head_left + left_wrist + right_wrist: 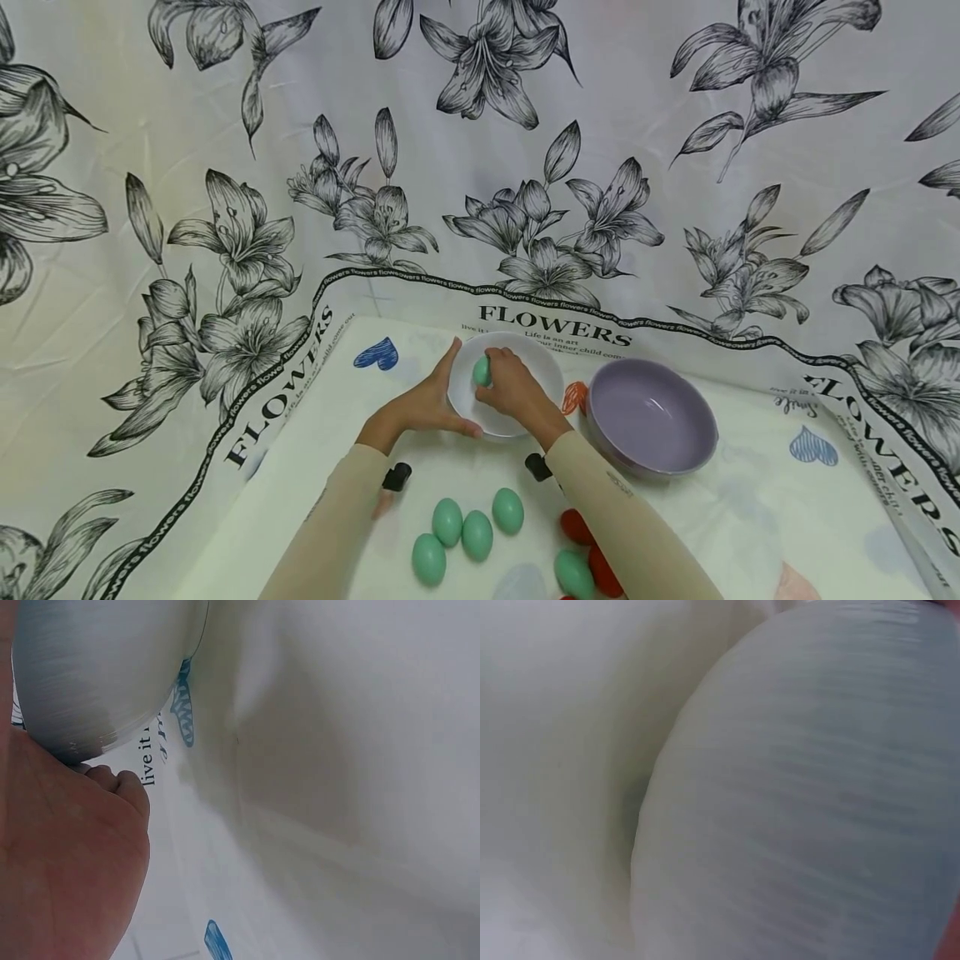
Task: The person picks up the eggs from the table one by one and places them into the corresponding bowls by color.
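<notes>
Nearest the left wrist camera, the left hand (75,855) has its fingers curled against the white bowl's (97,675) outer side, while the head view shows its thumb along the near rim. Narrowed on the other side, the right hand's (517,392) fingers pinch a green egg (482,372) over the bowl's interior, left of its middle; whether the egg touches the bottom cannot be told.

The step in hand seems to be handling this one egg at the bowl, one hand steadying, the other working. Next, presumably, the bowl must be held firm while the pinch either eases or lifts away; the pictures do not settle which.

Both forearms, in beige sleeves (630,517), reach forward and converge on the bowl, the right hand's back turned upward. Further out, a purple bowl (652,417) stands just right of the right wrist. Four loose green eggs (477,535) lie on the cloth-covered desk (750,517) between the forearms; another green one (573,575) sits beside red objects (605,573) partly hidden by the right sleeve.
</notes>
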